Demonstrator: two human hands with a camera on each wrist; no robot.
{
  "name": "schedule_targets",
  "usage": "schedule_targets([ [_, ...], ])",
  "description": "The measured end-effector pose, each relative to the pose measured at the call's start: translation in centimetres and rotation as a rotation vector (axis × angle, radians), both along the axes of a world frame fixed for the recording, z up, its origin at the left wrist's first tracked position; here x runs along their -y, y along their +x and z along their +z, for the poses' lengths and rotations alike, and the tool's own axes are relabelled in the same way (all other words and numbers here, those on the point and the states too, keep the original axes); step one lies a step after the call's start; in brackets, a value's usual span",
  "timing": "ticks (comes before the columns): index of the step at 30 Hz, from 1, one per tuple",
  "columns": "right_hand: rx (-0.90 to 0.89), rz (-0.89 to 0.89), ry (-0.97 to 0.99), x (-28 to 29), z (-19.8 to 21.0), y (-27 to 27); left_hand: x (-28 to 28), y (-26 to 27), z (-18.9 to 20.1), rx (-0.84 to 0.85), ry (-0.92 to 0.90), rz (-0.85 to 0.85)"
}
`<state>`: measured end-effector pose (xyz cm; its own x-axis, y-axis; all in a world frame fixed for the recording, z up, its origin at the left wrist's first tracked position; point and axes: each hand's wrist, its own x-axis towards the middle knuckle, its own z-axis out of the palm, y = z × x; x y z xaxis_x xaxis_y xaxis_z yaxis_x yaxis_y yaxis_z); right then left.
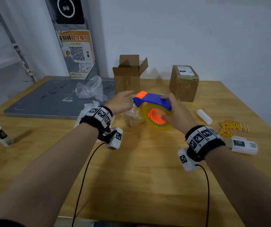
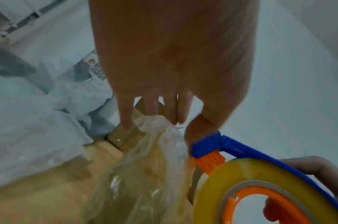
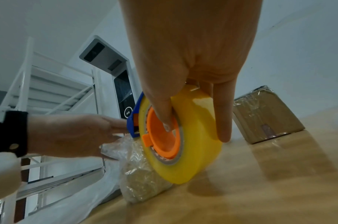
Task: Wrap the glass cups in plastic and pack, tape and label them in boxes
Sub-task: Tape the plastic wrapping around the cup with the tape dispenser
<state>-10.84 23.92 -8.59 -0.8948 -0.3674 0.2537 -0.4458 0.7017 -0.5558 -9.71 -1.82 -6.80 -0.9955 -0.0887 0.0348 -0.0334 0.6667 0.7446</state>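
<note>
Our right hand (image 1: 175,112) grips the tape dispenser (image 1: 154,104), thumb in its core, to control feed. Left hand (image 1: 120,102), fingers (image 2: 126,119) straight, steadies the plastic-wrapped cup (image 1: 133,116) beneath them on the worktop (image 1: 148,169), for taping.

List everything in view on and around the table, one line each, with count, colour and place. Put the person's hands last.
tape dispenser: one, blue and orange with a yellowish tape roll, centre of the table, in the right hand
wrapped bundle: one, clear plastic, beside the tape roll
open box: one, brown, back centre
sealed box: one, brown with a white label, back right
loose plastic: one heap, clear, on the grey mat
mat: one, grey, back left
stickers: several, yellow and red, right edge
label rolls: three, white, left and right
table: one, wood
left hand: open, at the bundle's top
right hand: grips the dispenser
</note>
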Motion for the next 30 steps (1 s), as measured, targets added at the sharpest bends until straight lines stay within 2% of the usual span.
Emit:
schedule_targets([
  [2,0.011,0.012,-0.013,0.1,0.2,-0.1,-0.1,-0.5,-0.9,0.029,-0.132,-0.083],
  [5,0.033,0.034,-0.043,0.0,0.7,-0.5,-0.8,-1.1,-2.3,-0.015,-0.171,-0.021],
  [8,0.035,0.023,-0.069,-0.2,1.3,-0.6,-1.2,-2.1,-3.8,-0.096,-0.111,0.048],
  [10,0.030,0.023,-0.083,-0.4,1.8,-0.6,-1.6,-1.8,-3.5,-0.120,-0.028,0.126],
  [15,-0.047,0.099,-0.096,-1.2,2.8,-0.2,-1.4,-2.1,-3.3,-0.077,0.074,0.166],
  [20,-0.044,0.037,-0.090,-3.8,2.6,-0.6,-1.5,-2.2,-3.2,-0.072,0.168,0.219],
  [22,-0.042,0.019,-0.095,-5.1,2.1,-0.7,-1.1,-2.3,-3.0,-0.067,0.274,0.255],
  [24,-0.037,-0.008,-0.102,-6.2,1.8,-0.7,-0.9,-2.4,-2.8,-0.037,0.481,0.268],
  [26,-0.036,-0.015,-0.090,-6.8,1.5,-0.7,-1.5,-2.0,-2.7,0.061,0.670,0.273],
  [30,-0.021,-0.017,-0.082,-7.7,0.9,-0.8,-3.4,-1.4,-3.5,0.236,0.746,0.326],
])
